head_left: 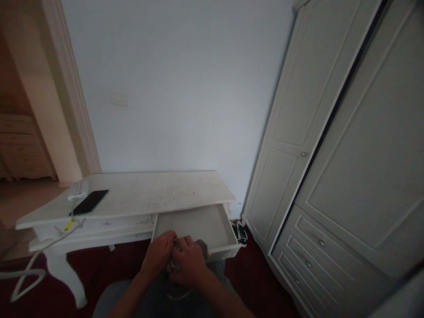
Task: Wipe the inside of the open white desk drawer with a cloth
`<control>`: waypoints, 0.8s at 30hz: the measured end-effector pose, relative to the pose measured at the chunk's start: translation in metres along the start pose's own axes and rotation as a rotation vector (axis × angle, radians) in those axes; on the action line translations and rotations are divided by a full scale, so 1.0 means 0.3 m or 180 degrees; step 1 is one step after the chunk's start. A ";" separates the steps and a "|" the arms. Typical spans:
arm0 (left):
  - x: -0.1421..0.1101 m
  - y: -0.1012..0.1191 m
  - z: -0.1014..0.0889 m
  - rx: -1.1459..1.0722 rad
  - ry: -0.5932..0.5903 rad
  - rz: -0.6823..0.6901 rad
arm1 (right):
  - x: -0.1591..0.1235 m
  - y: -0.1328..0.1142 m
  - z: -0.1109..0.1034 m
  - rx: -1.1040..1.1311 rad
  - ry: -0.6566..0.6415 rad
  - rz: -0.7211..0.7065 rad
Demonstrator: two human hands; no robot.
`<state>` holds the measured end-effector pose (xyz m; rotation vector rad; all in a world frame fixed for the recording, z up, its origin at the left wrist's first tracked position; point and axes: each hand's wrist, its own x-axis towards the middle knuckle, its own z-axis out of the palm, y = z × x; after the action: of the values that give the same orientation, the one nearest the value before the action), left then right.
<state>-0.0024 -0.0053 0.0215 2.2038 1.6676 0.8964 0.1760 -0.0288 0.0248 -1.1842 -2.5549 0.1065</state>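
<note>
Both my hands clench a small patterned bundle (172, 265): left hand (159, 252) pinching its far side, right hand (191, 264) wrapped over the near side. It's just off the front left corner of the open drawer (202, 225), over my legs (111, 297); probably held two-handed and close because it's soft and loose. Drawer juts from the desk (149, 187) front edge, right end. Phone (90, 202) lies by the front left corner, likely within reach of the white cable (49, 245). Bundle looks mottled light and dark, crumpled, mostly covered by fingers; a grey rounded piece (202, 247) shows beside my right hand, can't tell if attached.
</note>
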 end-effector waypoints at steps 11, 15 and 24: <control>0.012 0.034 0.014 0.0025 -0.0216 -0.0118 | -0.146 0.226 -0.162 0.0250 -0.0134 0.0414; 0.007 0.043 -0.007 0.0283 -0.0305 -0.0398 | -0.197 0.325 -0.214 0.0353 -0.0125 0.0625; 0.009 0.046 -0.008 0.0303 -0.0189 -0.0598 | -0.080 0.144 -0.088 0.0327 0.0074 0.0391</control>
<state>0.0074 -0.0077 0.0315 2.0665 1.8869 0.7105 0.2304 -0.0205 0.0349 -1.2942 -2.4243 0.2479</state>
